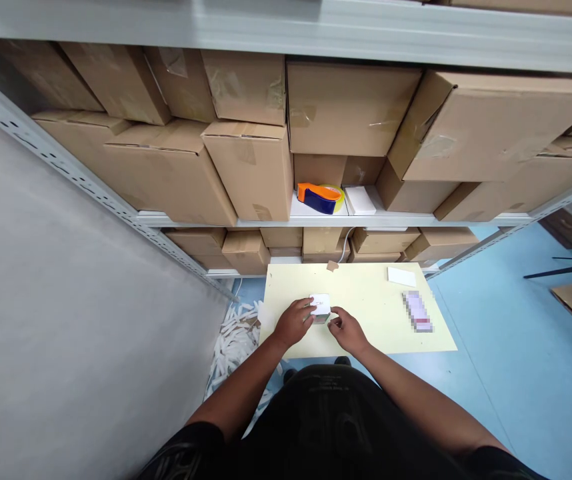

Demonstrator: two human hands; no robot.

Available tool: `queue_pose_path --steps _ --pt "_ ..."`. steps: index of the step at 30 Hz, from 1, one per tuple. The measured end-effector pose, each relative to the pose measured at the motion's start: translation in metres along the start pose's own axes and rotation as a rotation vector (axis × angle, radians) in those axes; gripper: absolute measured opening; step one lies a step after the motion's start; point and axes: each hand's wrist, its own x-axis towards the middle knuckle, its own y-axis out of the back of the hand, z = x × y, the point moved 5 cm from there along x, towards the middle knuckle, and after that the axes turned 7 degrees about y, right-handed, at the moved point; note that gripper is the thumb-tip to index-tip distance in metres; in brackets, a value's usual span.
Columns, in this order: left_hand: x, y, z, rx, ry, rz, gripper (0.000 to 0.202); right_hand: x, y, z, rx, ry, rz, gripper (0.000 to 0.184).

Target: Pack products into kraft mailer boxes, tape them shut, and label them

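On the pale yellow table stands a small white box, with faint dark marks on its top. My left hand wraps its fingers around the box's left side and top edge. At the box's right side, my right hand has its fingers bent, with index finger and thumb against the edge. The front of the box looks darker and its print is too small to read.
A flat white box and a blurred-out pinkish item lie on the table's right. Shelves of cardboard boxes rise behind, holding an orange-and-blue tape dispenser and a white stack. White scraps cover the floor at left.
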Motion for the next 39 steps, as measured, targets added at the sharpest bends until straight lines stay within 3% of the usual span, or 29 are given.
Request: queue_pose_path --steps 6,9,12,15,18,21,25,30,39 --pt "-0.006 -0.008 -0.001 0.029 -0.058 -0.034 0.035 -0.005 0.000 -0.004 -0.080 0.118 -0.015 0.059" --pt "-0.009 -0.009 0.001 0.027 -0.051 -0.046 0.038 -0.007 0.001 -0.011 -0.186 0.251 -0.044 0.056" --pt "-0.014 -0.009 0.003 -0.025 -0.022 -0.038 0.042 -0.006 0.002 -0.012 -0.214 0.265 -0.043 0.053" --pt "-0.020 -0.015 -0.001 -0.192 0.113 -0.010 0.057 -0.002 0.001 -0.002 -0.111 0.164 -0.012 0.055" --pt "-0.026 -0.030 -0.016 -0.394 0.391 0.032 0.072 0.002 -0.003 0.014 0.025 0.025 0.012 0.055" --pt "-0.030 -0.053 -0.027 -0.508 0.613 -0.051 0.074 0.006 -0.015 0.031 0.043 -0.084 -0.067 0.058" --pt "-0.025 -0.065 -0.024 -0.587 0.630 -0.144 0.071 0.016 -0.033 0.038 0.049 -0.122 -0.183 0.062" --pt "-0.003 -0.045 -0.034 -0.609 0.660 -0.088 0.066 0.056 -0.048 0.028 0.023 -0.098 -0.218 0.064" --pt "0.055 0.009 -0.092 -0.541 0.719 0.043 0.055 0.162 -0.088 0.004 -0.007 -0.020 -0.267 0.078"
